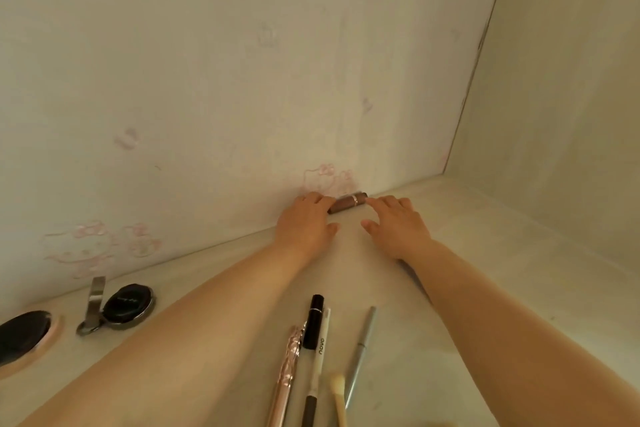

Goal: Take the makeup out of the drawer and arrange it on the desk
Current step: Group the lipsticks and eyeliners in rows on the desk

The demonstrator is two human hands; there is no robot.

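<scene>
Both hands reach to the back of the pale surface (pixel 450 253), where it meets the wall. Left hand (pixel 304 224) lies palm down with its fingers loosely bent, the fingertips touching the left end of a brown lipstick tube (pixel 348 203); whether they actually grip it cannot be told, since the fingers cover that end. That lipstick lies on its side right against the wall, a light metal ring round its middle, between the two hands. Right hand (pixel 398 224) is also palm down, fingers spread and fairly straight, its forefinger tip at or just beside the right end of the tube, holding nothing.

Going from the left edge: a dark oval compact (pixel 22 340) with a pinkish rim lies at the surface's near left. Just right of it stands a metal clip-like piece (pixel 92 302), and touching that is a round black case (pixel 128 305) with a silvery rim. Between the forearms, near the bottom edge, lie several slim items side by side: a rose-gold patterned stick (pixel 287 378), a black-capped tube (pixel 313 322), a white pencil (pixel 320 357) printed "novo", a small cream-tipped brush (pixel 338 395), and a thin silver pencil (pixel 360 354) set slightly apart to the right.
</scene>
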